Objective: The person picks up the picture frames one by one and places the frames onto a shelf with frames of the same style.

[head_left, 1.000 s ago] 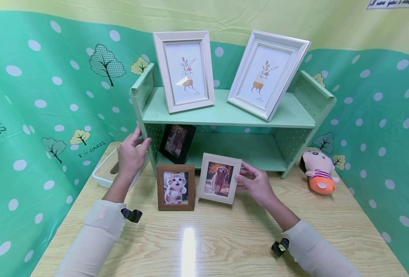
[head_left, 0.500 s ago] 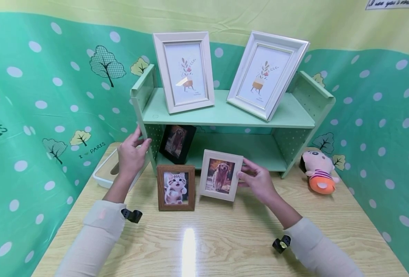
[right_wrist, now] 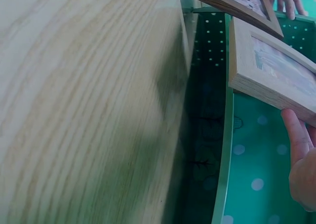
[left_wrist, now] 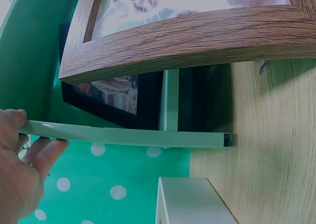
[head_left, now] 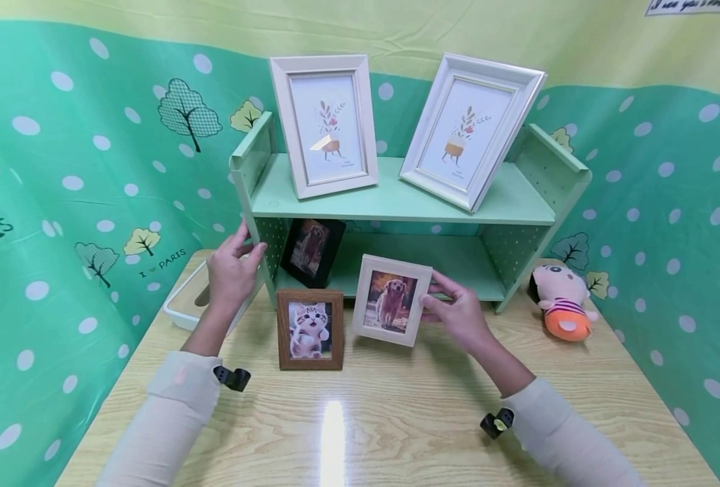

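My right hand (head_left: pixel 462 314) pinches the right side of a cream photo frame (head_left: pixel 422 308) with a dog picture, tilted a little and raised off the table in front of the shelf's lower level. My left hand (head_left: pixel 232 270) grips the left side panel of the green shelf (head_left: pixel 396 218), thumb on one face and fingers on the other, as the left wrist view shows. A brown wooden photo frame (head_left: pixel 282 331) with a kitten picture stands on the table left of the cream one. Behind it, a black photo frame (head_left: pixel 331 260) leans inside the lower level.
Two larger frames, a pale one (head_left: pixel 287 128) and a silver-white one (head_left: pixel 415 122), stand on the top shelf. A white bin (head_left: pixel 180 316) sits left of the shelf, and a plush doll (head_left: pixel 564 304) lies on the right of the wooden table (head_left: pixel 409 426).
My right hand has lifted the cream photo frame, moving it up and slightly right toward the shelf. The left hand stays on the side panel.
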`<state>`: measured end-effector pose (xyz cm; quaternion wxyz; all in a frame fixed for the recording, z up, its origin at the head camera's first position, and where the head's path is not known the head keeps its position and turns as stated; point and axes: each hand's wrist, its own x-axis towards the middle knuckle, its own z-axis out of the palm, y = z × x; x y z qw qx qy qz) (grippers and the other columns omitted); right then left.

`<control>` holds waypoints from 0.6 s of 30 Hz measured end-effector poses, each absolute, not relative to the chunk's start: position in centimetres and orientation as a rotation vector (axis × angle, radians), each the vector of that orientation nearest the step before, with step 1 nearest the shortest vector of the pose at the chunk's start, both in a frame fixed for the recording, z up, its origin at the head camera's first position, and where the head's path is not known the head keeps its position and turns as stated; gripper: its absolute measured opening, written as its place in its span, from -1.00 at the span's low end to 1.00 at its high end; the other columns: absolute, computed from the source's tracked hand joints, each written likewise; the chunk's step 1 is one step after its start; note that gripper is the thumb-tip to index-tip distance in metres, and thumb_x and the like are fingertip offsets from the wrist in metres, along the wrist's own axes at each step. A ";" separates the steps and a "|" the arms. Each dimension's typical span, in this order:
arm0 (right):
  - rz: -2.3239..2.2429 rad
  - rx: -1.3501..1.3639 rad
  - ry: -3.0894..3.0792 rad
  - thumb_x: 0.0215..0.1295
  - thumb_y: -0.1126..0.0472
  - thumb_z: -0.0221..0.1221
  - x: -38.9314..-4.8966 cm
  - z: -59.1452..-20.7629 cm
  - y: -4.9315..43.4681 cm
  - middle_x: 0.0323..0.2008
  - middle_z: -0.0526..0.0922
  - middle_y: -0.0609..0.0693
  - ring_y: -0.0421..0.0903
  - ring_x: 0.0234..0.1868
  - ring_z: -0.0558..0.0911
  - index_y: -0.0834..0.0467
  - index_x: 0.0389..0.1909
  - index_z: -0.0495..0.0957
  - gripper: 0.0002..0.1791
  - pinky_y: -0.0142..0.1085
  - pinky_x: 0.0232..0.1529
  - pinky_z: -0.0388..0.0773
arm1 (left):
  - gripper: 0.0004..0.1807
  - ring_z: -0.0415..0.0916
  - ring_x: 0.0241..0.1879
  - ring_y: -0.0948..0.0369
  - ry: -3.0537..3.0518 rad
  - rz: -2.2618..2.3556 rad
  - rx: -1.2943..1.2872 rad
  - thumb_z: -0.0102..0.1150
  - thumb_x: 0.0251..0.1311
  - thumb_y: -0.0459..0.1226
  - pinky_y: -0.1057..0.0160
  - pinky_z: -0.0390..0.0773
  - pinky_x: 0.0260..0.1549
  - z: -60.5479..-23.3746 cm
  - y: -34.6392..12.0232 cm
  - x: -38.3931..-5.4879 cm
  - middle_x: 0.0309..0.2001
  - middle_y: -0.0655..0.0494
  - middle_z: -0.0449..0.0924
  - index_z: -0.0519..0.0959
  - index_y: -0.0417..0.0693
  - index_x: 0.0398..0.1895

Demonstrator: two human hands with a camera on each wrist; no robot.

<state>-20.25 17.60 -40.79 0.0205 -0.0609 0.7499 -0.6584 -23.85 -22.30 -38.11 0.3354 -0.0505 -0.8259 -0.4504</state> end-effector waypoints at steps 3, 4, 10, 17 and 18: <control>-2.053 -0.192 2.326 0.42 0.41 0.20 -20.3 -40.6 17.6 0.16 0.53 0.34 -0.25 -0.18 0.77 0.16 0.53 0.25 -0.31 0.05 0.04 0.77 | -0.34 0.74 -0.01 -0.13 -2.152 -1.177 -0.135 0.31 0.32 -0.35 0.25 0.75 -0.10 -38.1 -22.3 -23.9 0.18 -0.18 0.65 0.37 0.09 0.47; -2.056 -0.191 2.326 0.42 0.41 0.19 -20.4 -40.6 17.6 0.15 0.54 0.33 -0.25 -0.18 0.77 0.16 0.53 0.26 -0.31 0.04 0.03 0.77 | -0.34 0.74 -0.01 -0.13 -2.150 -1.177 -0.137 0.31 0.32 -0.35 0.32 0.75 -0.11 -38.1 -22.3 -23.9 0.18 -0.18 0.66 0.37 0.09 0.47; -2.070 -0.201 2.337 0.40 0.42 0.20 -20.6 -40.4 17.6 0.12 0.55 0.29 -0.24 -0.19 0.78 0.15 0.52 0.27 -0.31 -0.13 -0.06 0.83 | -0.34 0.74 -0.02 -0.14 -2.143 -1.182 -0.146 0.31 0.32 -0.36 0.63 0.66 -0.16 -38.1 -22.3 -23.9 0.17 -0.19 0.66 0.37 0.08 0.46; -2.073 -0.204 2.370 0.40 0.39 0.22 -20.7 -40.3 17.4 0.08 0.58 0.24 -0.22 -0.20 0.79 0.12 0.51 0.30 -0.32 -0.14 -0.08 0.83 | -0.35 0.74 -0.02 -0.14 -2.149 -1.173 -0.141 0.31 0.32 -0.36 0.27 0.75 -0.13 -38.1 -22.3 -23.8 0.18 -0.19 0.66 0.37 0.08 0.46; -2.077 -0.202 2.370 0.40 0.40 0.22 -20.8 -40.3 17.4 0.08 0.58 0.24 -0.21 -0.20 0.79 0.12 0.51 0.30 -0.32 -0.13 -0.08 0.83 | -0.35 0.74 -0.02 -0.14 -2.149 -1.172 -0.139 0.30 0.32 -0.35 0.26 0.74 -0.13 -38.1 -22.3 -23.8 0.18 -0.19 0.66 0.37 0.08 0.46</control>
